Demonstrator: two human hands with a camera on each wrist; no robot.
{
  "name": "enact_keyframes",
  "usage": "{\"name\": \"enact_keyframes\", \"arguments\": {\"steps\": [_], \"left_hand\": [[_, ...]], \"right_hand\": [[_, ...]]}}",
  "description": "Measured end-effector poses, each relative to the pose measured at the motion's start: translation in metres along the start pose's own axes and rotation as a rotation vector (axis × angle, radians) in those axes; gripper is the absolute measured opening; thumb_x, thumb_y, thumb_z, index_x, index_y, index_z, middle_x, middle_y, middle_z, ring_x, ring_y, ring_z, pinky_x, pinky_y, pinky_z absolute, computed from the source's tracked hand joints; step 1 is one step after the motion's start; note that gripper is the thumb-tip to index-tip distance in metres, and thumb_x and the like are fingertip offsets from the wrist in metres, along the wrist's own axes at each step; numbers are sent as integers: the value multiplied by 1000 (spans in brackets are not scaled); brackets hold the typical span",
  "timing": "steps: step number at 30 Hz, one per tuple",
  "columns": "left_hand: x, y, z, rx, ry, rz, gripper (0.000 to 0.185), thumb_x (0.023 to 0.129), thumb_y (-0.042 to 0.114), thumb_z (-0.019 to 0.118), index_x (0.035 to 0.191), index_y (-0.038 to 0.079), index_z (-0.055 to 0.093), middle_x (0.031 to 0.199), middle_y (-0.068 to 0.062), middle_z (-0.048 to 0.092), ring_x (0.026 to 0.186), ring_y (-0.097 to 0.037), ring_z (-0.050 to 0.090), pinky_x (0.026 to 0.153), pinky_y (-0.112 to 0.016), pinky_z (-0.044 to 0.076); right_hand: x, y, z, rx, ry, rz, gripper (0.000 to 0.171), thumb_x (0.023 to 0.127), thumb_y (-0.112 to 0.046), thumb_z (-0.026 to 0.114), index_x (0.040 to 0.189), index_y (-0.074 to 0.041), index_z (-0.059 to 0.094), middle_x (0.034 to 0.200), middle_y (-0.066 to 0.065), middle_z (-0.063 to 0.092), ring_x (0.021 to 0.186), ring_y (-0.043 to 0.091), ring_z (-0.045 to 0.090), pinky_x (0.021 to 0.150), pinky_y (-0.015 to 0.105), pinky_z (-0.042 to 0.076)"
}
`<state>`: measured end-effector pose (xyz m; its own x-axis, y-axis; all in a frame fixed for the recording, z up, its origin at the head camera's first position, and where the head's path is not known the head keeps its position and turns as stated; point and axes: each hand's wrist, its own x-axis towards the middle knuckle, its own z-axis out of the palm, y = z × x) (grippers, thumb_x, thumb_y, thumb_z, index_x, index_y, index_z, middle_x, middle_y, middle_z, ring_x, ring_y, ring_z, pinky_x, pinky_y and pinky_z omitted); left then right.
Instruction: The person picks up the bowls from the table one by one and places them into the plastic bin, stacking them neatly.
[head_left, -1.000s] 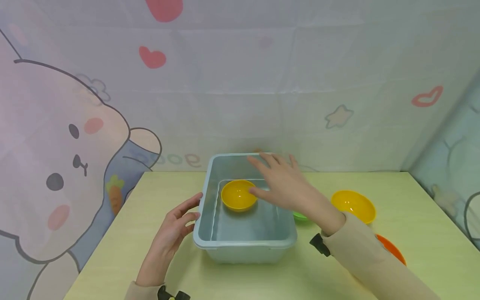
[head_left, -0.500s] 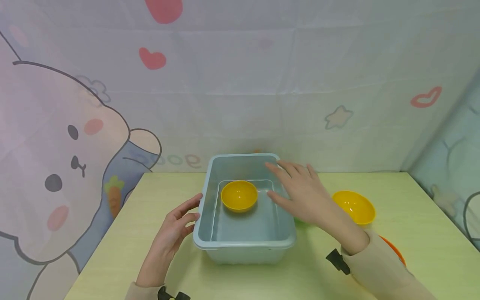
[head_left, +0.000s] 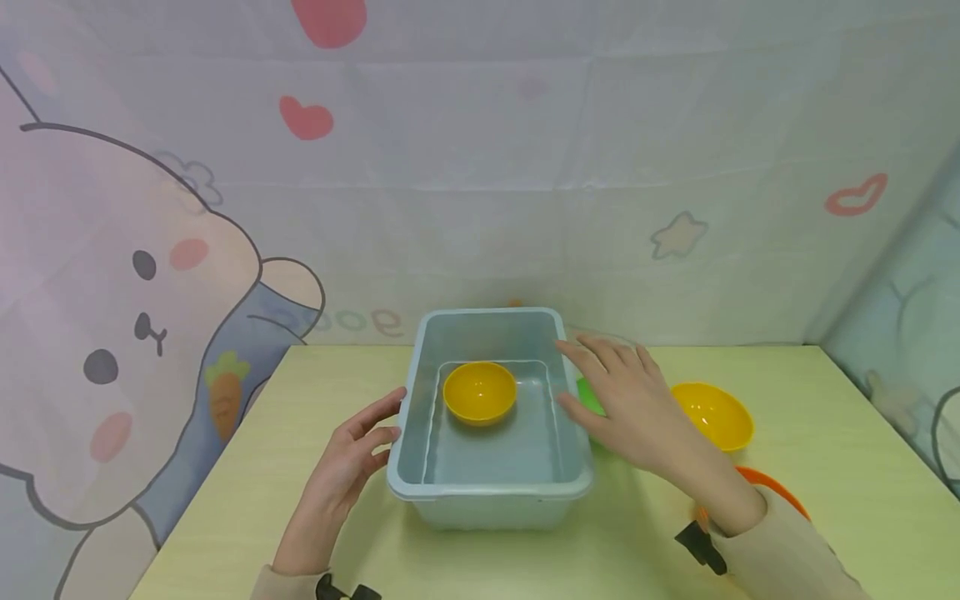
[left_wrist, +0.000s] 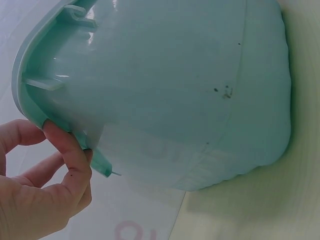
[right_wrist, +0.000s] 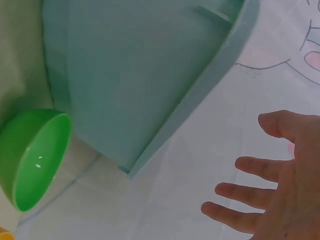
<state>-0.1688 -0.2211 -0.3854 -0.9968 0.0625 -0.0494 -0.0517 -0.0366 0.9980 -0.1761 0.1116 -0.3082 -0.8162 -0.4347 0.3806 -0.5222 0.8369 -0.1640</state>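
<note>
A pale blue rectangular plastic basin (head_left: 491, 490) stands on the table, with one yellow bowl (head_left: 480, 392) upright inside it. My left hand (head_left: 348, 450) holds the basin's left rim, its fingers bent against the underside in the left wrist view. Over the basin's right rim hovers my right hand (head_left: 624, 404), fingers spread and nothing in them. Beneath that hand, outside the basin, sits a green bowl (right_wrist: 37, 160), partly hidden in the head view. A second yellow bowl (head_left: 712, 415) lies beyond the right wrist.
An orange bowl or dish (head_left: 780, 487) shows from under my right forearm, mostly covered. The light wooden table (head_left: 352, 367) ends at a printed cloth backdrop (head_left: 465, 167). A dark cable (head_left: 937, 433) hangs at the far right.
My right hand has moved right, from above the inside of the basin to its right rim, uncovering more of the green bowl. The left hand and the yellow bowl inside stay put.
</note>
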Motion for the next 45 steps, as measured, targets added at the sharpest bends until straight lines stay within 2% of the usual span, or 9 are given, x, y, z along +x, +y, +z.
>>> {"name": "enact_keyframes", "arguments": {"steps": [10,19,26,36,45], "left_hand": [[-2,1,1,-8,-9,8,55,91,4,55,144,5,42,134,-6,49,102,-11,59,85,-29,51],[-1,2,1,-14,-11,20,55,91,4,56,145,4,41,130,0,52,103,-10,59,85,-28,51],[-1,3,1,-14,-17,20,55,91,4,55,145,4,41,133,-5,50,103,-10,59,85,-28,51],[-1,3,2,-17,-15,17,55,92,5,55,144,4,42,131,-3,51,102,-9,59,85,-27,51],[-2,2,1,-9,-6,0,55,91,4,55,145,5,42,133,-4,51,100,-9,59,84,-27,51]], "right_hand": [[-17,15,8,-12,11,40,58,93,-39,57,144,-16,42,149,15,39,133,40,37,108,68,20],[-31,26,14,-14,18,53,57,92,-37,58,142,-14,44,147,17,42,134,37,37,108,69,20],[-40,34,17,-17,35,60,58,90,-36,62,141,-16,45,143,18,45,130,41,41,104,71,23],[-61,46,18,-15,38,96,60,87,-37,65,140,-15,46,141,19,47,122,46,45,101,70,26],[-75,50,17,-25,12,114,61,87,-39,66,139,-15,47,140,19,47,124,44,43,101,68,26]]}}
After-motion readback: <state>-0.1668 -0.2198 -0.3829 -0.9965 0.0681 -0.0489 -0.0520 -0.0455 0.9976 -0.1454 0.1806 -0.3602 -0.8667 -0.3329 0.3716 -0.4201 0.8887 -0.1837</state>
